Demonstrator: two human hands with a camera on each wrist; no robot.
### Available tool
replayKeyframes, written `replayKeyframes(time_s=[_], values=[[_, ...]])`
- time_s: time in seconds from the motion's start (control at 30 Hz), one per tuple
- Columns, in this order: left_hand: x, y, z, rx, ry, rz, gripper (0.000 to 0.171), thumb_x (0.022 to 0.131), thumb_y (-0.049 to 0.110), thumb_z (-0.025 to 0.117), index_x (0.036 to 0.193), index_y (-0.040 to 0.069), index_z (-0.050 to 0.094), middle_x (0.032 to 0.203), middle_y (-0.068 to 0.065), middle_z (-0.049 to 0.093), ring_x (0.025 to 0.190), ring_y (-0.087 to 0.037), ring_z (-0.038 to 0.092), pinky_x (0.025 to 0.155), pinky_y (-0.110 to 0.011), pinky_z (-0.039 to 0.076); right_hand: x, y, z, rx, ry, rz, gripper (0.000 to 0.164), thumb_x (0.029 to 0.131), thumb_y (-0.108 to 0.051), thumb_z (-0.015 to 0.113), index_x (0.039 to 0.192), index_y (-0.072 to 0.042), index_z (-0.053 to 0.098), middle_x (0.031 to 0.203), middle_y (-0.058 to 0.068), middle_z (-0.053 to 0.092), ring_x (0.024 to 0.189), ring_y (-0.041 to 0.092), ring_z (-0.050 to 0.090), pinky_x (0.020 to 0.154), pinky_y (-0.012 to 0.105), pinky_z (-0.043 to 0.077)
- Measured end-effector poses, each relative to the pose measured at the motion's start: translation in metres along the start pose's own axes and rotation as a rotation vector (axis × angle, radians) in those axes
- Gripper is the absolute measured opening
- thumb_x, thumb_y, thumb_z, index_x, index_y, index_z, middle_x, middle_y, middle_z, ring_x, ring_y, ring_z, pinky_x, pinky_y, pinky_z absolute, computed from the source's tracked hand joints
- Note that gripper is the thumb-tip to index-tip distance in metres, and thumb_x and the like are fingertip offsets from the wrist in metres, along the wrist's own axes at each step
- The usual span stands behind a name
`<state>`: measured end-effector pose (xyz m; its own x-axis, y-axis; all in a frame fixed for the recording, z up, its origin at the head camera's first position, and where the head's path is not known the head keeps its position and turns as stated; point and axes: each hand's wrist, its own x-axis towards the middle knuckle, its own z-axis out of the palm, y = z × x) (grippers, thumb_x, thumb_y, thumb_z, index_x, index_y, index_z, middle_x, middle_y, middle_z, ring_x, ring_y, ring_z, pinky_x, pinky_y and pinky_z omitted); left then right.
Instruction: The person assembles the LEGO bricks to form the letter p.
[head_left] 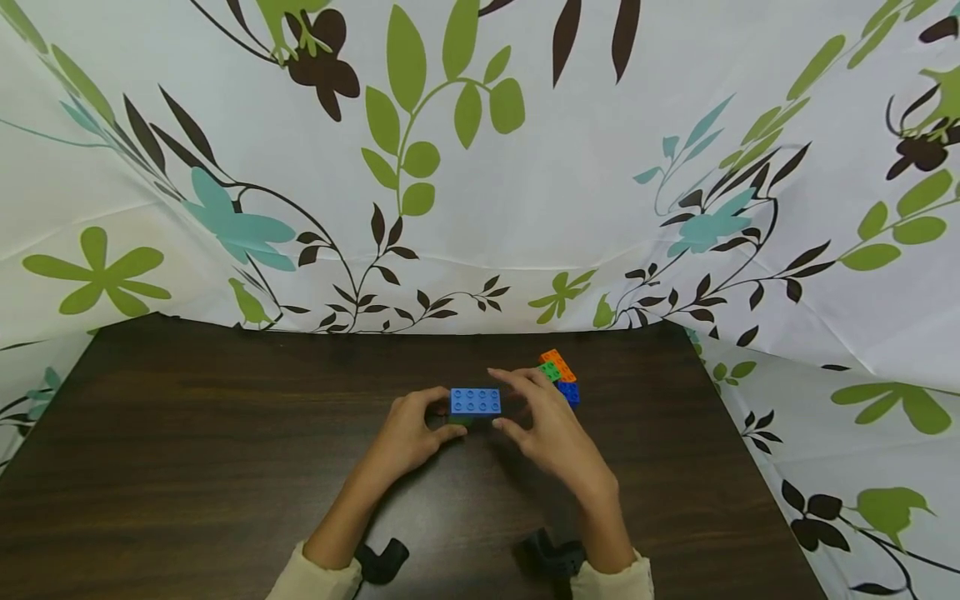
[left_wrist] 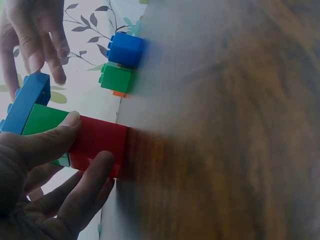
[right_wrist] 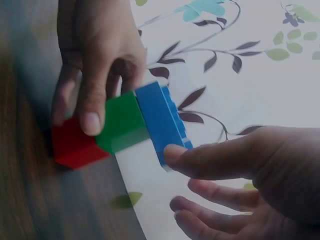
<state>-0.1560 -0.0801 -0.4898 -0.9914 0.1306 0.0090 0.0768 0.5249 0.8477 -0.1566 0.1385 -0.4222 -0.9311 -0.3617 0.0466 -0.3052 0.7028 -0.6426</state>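
Observation:
A stack of toy building bricks stands on the table in front of me. Its red brick (left_wrist: pixel 102 140) is at the bottom, a green brick (left_wrist: pixel 46 120) comes above, and a longer blue brick (head_left: pixel 476 402) with studs caps it, jutting out to the right. My left hand (head_left: pixel 408 433) grips the green and red bricks between thumb and fingers. On the other side, my right hand (head_left: pixel 551 429) has its fingers spread apart. Its thumb tip is right at the end of the blue brick in the right wrist view, with nothing between thumb and fingers.
Behind my right hand lie an orange brick (head_left: pixel 558 365), a green brick (head_left: pixel 550 372) and a blue brick (head_left: pixel 568 393), close together. The dark wooden table (head_left: pixel 225 467) ends at a leaf-patterned cloth (head_left: pixel 570 167). Black wrist mounts (head_left: pixel 384 562) show near both sleeves.

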Motion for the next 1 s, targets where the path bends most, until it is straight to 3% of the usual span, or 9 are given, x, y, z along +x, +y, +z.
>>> replayKeyframes(time_s=[0.3,0.43,0.57,0.8,1.0], values=[[-0.002,0.000,-0.005,0.042,0.034,0.019,0.037,0.083,0.013,0.094,0.114,0.007,0.076,0.098,-0.008,0.079,0.093,-0.024,0.071,0.091,-0.050,0.059,0.000,0.019,-0.013,-0.075,0.119,0.098,0.055,0.091,-0.008,0.086,0.142,-0.013,0.068,0.130,0.017,0.067,0.103,0.035,0.070,0.084,0.046,0.061],[-0.002,-0.001,-0.007,0.052,0.051,0.017,0.038,0.084,0.012,0.093,0.117,0.006,0.075,0.102,-0.009,0.080,0.095,-0.024,0.072,0.093,-0.051,0.059,0.001,0.025,-0.017,-0.073,0.156,0.171,0.051,0.093,-0.011,0.085,0.141,-0.010,0.068,0.133,0.022,0.064,0.113,0.042,0.069,0.094,0.054,0.063],[-0.002,-0.002,-0.009,0.050,0.055,0.024,0.039,0.084,0.013,0.093,0.118,0.006,0.074,0.104,-0.010,0.080,0.096,-0.024,0.072,0.093,-0.052,0.059,0.003,0.031,-0.018,-0.080,0.189,0.236,0.049,0.095,-0.014,0.084,0.141,-0.006,0.068,0.140,0.025,0.061,0.128,0.047,0.064,0.106,0.063,0.056],[-0.003,-0.002,-0.008,0.065,0.080,0.044,0.038,0.083,0.009,0.093,0.116,0.004,0.074,0.104,-0.013,0.078,0.096,-0.026,0.072,0.089,-0.050,0.059,0.003,0.041,-0.020,-0.112,0.235,0.301,0.051,0.095,-0.017,0.084,0.141,-0.003,0.067,0.146,0.029,0.057,0.133,0.050,0.058,0.110,0.066,0.051],[-0.003,-0.002,-0.009,0.072,0.092,0.038,0.044,0.081,0.008,0.095,0.119,0.003,0.074,0.109,-0.015,0.079,0.104,-0.030,0.074,0.095,-0.053,0.060,0.002,0.047,-0.022,-0.119,0.270,0.328,0.053,0.095,-0.018,0.084,0.141,0.000,0.065,0.145,0.029,0.058,0.132,0.049,0.057,0.112,0.065,0.048]])
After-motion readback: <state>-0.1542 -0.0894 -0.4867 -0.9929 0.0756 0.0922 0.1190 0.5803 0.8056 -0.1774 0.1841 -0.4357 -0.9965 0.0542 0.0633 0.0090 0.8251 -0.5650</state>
